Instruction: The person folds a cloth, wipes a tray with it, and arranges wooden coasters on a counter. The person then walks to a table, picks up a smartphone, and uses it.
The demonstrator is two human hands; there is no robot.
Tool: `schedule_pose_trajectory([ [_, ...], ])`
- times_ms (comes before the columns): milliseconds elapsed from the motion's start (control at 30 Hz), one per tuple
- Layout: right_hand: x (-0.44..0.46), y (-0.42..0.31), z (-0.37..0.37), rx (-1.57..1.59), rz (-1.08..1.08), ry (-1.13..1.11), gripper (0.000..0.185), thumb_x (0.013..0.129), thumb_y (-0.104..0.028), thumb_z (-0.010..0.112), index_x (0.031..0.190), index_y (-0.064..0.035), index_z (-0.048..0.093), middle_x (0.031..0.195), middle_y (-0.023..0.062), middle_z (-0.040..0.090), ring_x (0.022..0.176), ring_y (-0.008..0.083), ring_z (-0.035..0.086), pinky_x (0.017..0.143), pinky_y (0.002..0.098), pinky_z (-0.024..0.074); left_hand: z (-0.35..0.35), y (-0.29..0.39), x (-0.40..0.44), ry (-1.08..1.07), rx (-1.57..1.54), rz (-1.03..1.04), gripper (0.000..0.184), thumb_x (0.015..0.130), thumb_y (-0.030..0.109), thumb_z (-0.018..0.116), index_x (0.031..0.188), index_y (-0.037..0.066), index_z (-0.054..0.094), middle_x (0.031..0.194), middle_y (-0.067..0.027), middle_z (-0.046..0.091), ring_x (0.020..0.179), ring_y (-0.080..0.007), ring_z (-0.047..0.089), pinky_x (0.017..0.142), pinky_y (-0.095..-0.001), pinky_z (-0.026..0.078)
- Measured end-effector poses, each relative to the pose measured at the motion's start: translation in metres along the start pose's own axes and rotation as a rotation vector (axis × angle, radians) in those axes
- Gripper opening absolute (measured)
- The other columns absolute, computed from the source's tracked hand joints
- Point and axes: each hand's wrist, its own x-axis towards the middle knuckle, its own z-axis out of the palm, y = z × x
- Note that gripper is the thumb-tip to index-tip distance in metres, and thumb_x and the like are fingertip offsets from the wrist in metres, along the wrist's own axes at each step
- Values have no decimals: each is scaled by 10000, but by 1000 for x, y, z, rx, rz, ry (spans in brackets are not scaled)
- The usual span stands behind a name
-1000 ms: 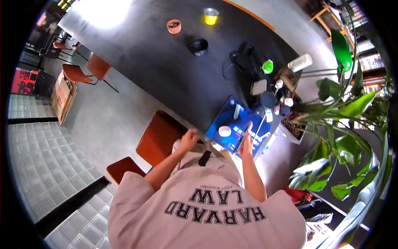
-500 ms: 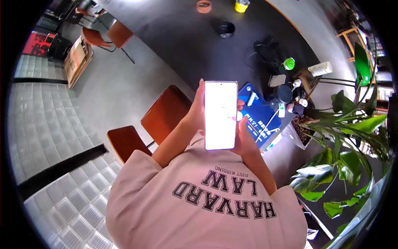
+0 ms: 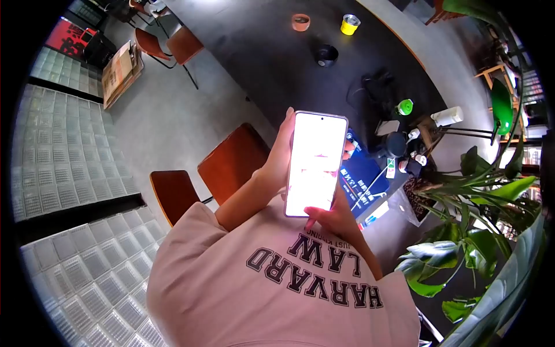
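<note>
A phone (image 3: 317, 165) with a bright white screen is upright in front of my chest. My left hand (image 3: 278, 156) wraps round its left edge, and fingertips show at the right edge. At the lower right corner is my right hand (image 3: 330, 221), its thumb on the bottom of the screen and its other fingers largely hidden. Behind the phone, a blue printed mat (image 3: 367, 173) lies on the dark table (image 3: 260, 63), partly covered from view.
Orange-brown chairs (image 3: 234, 165) stand left of the table. On it are a terracotta pot (image 3: 300, 22), a yellow cup (image 3: 350, 25), a black bowl (image 3: 326, 55), dark cables and a green-topped item (image 3: 405, 107). Leafy plants (image 3: 480, 254) fill the right side.
One second ago the phone screen was not visible and my hands were apart. The phone then came up between both hands. Since the last frame, my right thumb has moved down onto the lower screen.
</note>
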Motion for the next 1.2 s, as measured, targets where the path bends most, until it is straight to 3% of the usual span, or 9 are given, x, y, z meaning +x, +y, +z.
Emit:
schedule_pose_trajectory([
  [200,-2,2,3,-47,-42,39,659,740,59,597,1285,-14,234,1088,204,555,964,275,599,529,231,543,0,-2,-3,-73,-68,43,759,886,591,116,1275,11,413,1176,-221,533,1057,-318,556,872,-363,466],
  [300,-2,3,4,-60,-20,55,659,739,60,599,1284,-13,235,1083,203,557,953,269,602,531,232,544,1,1,-4,129,3,120,683,907,547,148,1278,33,401,1214,-214,508,1055,-290,560,871,-351,467],
  [400,-1,5,4,-39,-17,22,661,738,65,598,1284,-14,234,1078,199,558,934,255,605,530,236,545,-8,5,-8,-2,63,309,534,938,476,219,1239,104,455,1215,-160,523,1042,-215,570,831,-271,478],
  [500,2,8,5,-23,-23,-10,654,740,72,588,1283,-15,233,1079,192,556,914,238,606,528,237,546,-6,11,-10,33,119,437,463,951,413,235,1240,113,437,1251,-166,493,1051,-220,565,843,-287,477],
  [700,4,3,12,-30,-31,-58,631,752,68,571,1282,-22,240,1084,180,554,909,224,607,525,233,544,-9,17,-17,41,211,477,487,954,364,180,1266,59,397,1271,-230,450,1067,-256,555,885,-335,457],
  [800,6,3,12,-39,-33,-80,611,765,45,575,1281,-26,256,1093,181,556,925,226,606,530,234,545,-9,20,-16,33,153,451,403,953,339,295,1222,81,447,1263,-184,477,1039,-239,573,825,-309,494],
  [1000,7,11,8,-46,-22,-74,615,780,-16,593,1299,-31,262,1120,181,554,958,241,603,560,239,556,-13,22,-14,26,137,463,343,941,276,373,1195,65,466,1208,-190,521,985,-245,606,741,-280,527],
  [1100,7,14,6,-8,-45,-95,645,772,-35,605,1310,-33,249,1125,186,551,960,251,605,577,246,561,-13,28,-18,55,253,425,401,937,319,337,1226,57,434,1220,-219,502,1032,-265,582,820,-314,500],
  [1200,6,16,7,57,-23,-94,666,762,-52,615,1315,-33,243,1133,194,543,961,255,606,589,250,564,-24,28,-15,15,211,413,383,940,296,342,1222,55,436,1204,-215,517,1017,-264,590,804,-311,508],
])
